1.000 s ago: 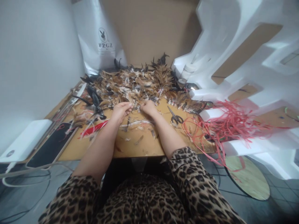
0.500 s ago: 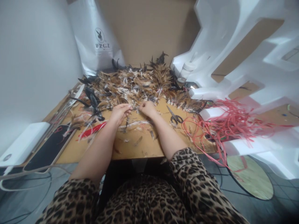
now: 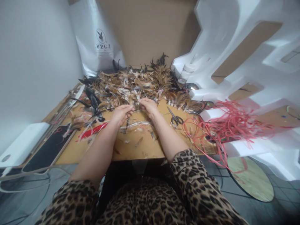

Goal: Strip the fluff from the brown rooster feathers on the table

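At the near edge of a heap of brown feathers [image 3: 140, 82], both hands work close together. My left hand [image 3: 122, 114] is closed in a pinch, with thumb and forefinger pressed together; what lies between them is too small to name. To its right, my right hand [image 3: 148, 106] has its fingertips drawn together against the feathers, and anything in them is hidden. Black feathers [image 3: 92, 101] lie left of my left hand. Scissors [image 3: 175, 117] with dark handles rest on the table, right of my right hand.
Pink-red ribbon strands [image 3: 234, 125] spill over the table's right side by white foam pieces [image 3: 243, 148]. A phone [image 3: 48, 150] and a white power bank [image 3: 25, 142] with a cable lie on the left. A silver bag [image 3: 96, 47] and a clear bottle [image 3: 185, 75] stand behind.
My right hand has shifted slightly up and its fingers have straightened somewhat toward the feathers. My left hand has moved slightly right, still pinched.
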Demonstrator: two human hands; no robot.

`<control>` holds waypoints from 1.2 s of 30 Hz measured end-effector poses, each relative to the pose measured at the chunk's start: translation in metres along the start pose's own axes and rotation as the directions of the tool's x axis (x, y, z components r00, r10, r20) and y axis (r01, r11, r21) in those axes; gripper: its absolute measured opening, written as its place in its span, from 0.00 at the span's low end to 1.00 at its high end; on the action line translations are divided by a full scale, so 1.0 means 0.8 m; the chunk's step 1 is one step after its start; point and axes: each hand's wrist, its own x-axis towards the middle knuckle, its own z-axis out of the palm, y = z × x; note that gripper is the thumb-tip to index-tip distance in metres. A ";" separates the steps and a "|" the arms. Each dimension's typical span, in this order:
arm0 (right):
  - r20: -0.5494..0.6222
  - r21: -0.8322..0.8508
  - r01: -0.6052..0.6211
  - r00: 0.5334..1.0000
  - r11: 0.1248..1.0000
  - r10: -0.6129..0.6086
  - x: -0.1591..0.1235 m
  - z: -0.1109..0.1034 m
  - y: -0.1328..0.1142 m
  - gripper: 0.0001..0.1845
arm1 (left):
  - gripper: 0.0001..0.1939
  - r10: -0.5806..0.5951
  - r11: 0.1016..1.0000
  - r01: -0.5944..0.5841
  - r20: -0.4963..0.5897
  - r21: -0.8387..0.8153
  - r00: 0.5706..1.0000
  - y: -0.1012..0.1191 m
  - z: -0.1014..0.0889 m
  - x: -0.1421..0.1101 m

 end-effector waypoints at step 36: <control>0.104 0.081 0.073 0.991 0.994 -0.081 -0.009 0.018 0.013 0.13 | 0.12 0.135 0.975 -0.142 0.052 0.174 0.989 -0.003 0.002 0.000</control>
